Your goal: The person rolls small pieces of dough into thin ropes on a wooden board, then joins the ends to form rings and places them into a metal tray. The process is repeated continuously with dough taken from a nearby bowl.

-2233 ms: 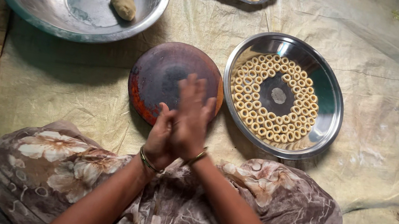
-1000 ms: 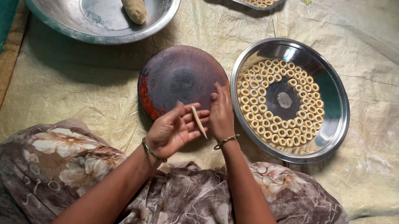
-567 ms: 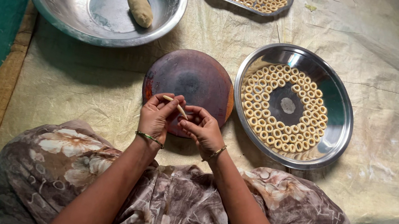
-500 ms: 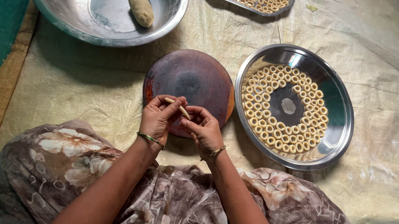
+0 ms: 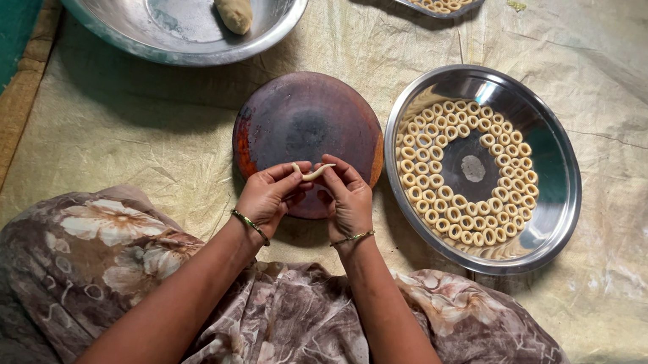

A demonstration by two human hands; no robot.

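Dough strip (image 5: 312, 172), thin and pale, pinched at either end between fingertips of left hand (image 5: 269, 196) and right hand (image 5: 348, 201), just below frame centre over dark round board (image 5: 307, 124). Probably soft, light, easily torn; best gripped gently by the tips. Rings filling steel tray (image 5: 561, 170) at right; dough lump (image 5: 231, 3) in bowl (image 5: 280, 17), upper left.

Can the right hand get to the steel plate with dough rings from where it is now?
Probably yes. The right hand is beside the plate, with nothing between them, but it now holds the dough strip together with the left hand.
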